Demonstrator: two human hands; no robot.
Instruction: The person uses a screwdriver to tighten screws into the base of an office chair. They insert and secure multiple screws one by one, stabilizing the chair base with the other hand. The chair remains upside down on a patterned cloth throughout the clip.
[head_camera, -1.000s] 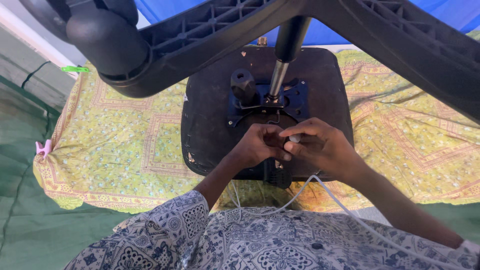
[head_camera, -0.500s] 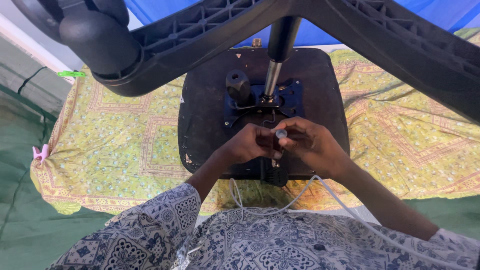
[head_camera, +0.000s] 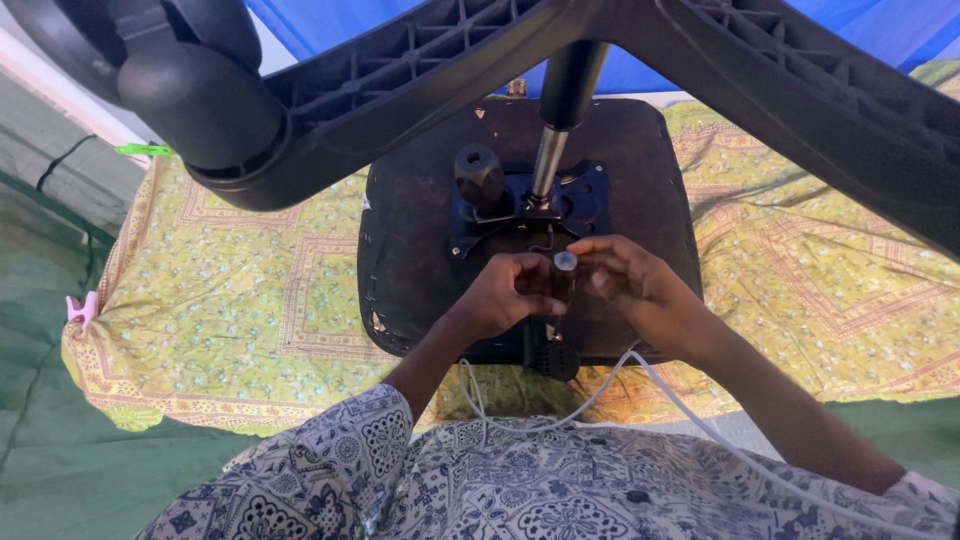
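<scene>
Over yellow cloth, chair base overhead, seat underside

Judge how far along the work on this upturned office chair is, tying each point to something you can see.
Done: the chair lies seat-down on the yellow cloth, its wheeled base and gas column fitted to the mechanism plate. In hand: the left hand and right hand hold a small round-ended part together above the seat underside. Left: probably fitting that part; where it goes is unclear.
</scene>
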